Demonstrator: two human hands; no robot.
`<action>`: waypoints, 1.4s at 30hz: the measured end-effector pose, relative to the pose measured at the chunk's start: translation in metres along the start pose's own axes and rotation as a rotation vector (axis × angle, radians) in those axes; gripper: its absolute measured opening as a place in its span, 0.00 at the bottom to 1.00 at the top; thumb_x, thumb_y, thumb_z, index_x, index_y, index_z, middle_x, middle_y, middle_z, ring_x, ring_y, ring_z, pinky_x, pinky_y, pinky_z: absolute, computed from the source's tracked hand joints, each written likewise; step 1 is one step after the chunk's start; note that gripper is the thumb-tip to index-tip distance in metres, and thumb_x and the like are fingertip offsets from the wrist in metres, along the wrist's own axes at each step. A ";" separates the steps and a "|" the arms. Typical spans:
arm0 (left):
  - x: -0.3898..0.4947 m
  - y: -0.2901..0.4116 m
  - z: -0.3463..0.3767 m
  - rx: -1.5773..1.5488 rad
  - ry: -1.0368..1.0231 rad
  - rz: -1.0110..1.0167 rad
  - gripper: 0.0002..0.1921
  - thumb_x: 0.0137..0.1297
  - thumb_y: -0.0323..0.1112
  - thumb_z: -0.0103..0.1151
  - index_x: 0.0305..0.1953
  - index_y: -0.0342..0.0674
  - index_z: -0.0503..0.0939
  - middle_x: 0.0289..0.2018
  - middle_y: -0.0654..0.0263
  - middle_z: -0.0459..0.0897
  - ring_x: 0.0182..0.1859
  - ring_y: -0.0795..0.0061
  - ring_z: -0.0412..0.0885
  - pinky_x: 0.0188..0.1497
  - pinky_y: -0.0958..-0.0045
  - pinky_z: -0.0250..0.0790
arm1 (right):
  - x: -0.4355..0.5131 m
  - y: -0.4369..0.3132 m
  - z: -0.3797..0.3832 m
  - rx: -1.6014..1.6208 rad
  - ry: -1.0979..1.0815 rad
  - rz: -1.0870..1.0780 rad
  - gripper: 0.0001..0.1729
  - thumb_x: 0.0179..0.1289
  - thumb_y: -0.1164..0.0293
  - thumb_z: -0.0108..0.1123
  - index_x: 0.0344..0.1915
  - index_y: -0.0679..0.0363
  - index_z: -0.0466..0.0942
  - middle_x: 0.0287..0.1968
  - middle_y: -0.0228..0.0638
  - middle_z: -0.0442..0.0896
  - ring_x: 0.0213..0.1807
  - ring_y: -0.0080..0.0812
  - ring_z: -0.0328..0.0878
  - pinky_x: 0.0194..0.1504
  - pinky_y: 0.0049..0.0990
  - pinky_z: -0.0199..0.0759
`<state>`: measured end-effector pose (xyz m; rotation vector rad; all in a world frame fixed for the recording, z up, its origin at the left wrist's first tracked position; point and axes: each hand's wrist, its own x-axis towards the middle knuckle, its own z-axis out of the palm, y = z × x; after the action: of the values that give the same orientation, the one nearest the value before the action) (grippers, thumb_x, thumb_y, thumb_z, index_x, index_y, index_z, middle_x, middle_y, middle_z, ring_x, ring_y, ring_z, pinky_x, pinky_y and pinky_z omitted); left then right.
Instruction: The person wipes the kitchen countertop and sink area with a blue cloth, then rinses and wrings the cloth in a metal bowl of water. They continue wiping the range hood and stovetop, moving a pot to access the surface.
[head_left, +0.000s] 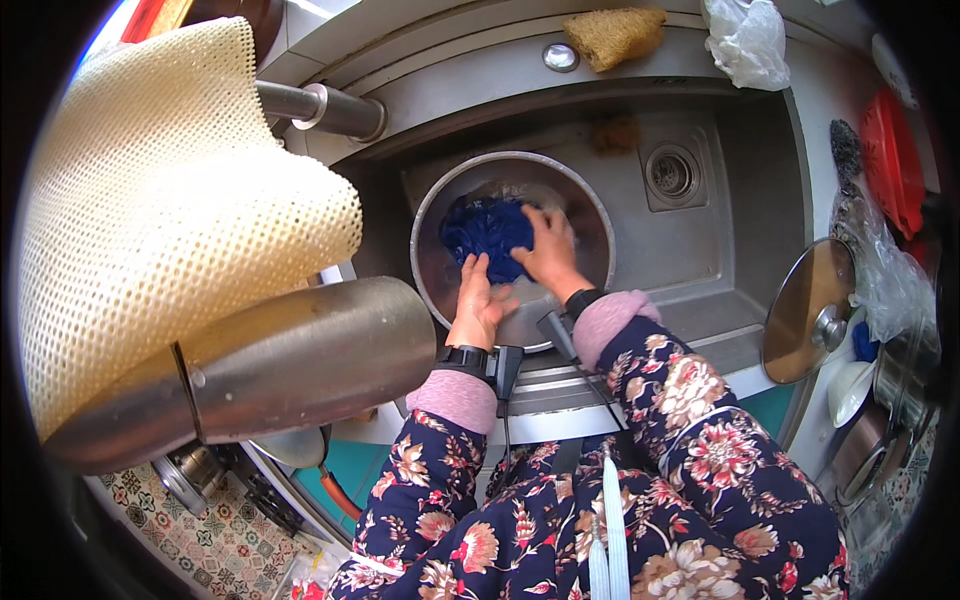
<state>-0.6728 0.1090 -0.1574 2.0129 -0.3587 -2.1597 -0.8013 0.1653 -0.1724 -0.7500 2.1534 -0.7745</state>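
A wet blue cloth (487, 229) lies bunched in water inside a round metal basin (415, 247), which stands in the stainless steel sink (675, 251). My left hand (478, 300) is at the near left edge of the cloth, palm turned partly up, its fingertips at the fabric and its fingers apart. On the cloth's right side is my right hand (551, 247), fingers spread and curved over the edge of the fabric. Neither hand plainly grips it. Both wrists wear black straps with a small device and cable.
The metal faucet (322, 105) and a perforated cream mat (180, 195) are at left, above a large metal cylinder (300, 360). A loofah (615, 34) and plastic bag (746, 45) lie behind the sink. A glass lid (806, 311) leans at right, near a red plastic basket (889, 161).
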 end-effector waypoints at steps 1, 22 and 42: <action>0.005 0.002 0.000 -0.060 -0.072 -0.031 0.27 0.67 0.50 0.51 0.65 0.55 0.60 0.66 0.58 0.60 0.62 0.43 0.63 0.58 0.33 0.55 | 0.000 -0.001 0.009 0.127 -0.164 0.097 0.37 0.48 0.68 0.69 0.60 0.54 0.67 0.54 0.48 0.73 0.55 0.46 0.71 0.57 0.36 0.66; 0.000 0.001 -0.019 -0.017 -0.320 -0.002 0.32 0.66 0.54 0.53 0.67 0.54 0.57 0.66 0.62 0.60 0.64 0.44 0.61 0.59 0.33 0.54 | -0.005 -0.005 0.013 0.084 -0.221 0.023 0.28 0.50 0.66 0.62 0.54 0.53 0.72 0.50 0.47 0.76 0.50 0.52 0.75 0.52 0.41 0.69; -0.022 0.000 -0.026 -0.009 -0.041 0.074 0.39 0.63 0.47 0.59 0.69 0.54 0.47 0.70 0.47 0.40 0.64 0.34 0.55 0.58 0.36 0.58 | -0.002 -0.013 -0.003 -0.754 0.012 -0.556 0.24 0.57 0.70 0.53 0.55 0.58 0.72 0.55 0.41 0.75 0.63 0.42 0.64 0.66 0.50 0.46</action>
<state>-0.6451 0.1132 -0.1375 1.9219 -0.4222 -2.1563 -0.7988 0.1590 -0.1605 -1.7780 2.2616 -0.1812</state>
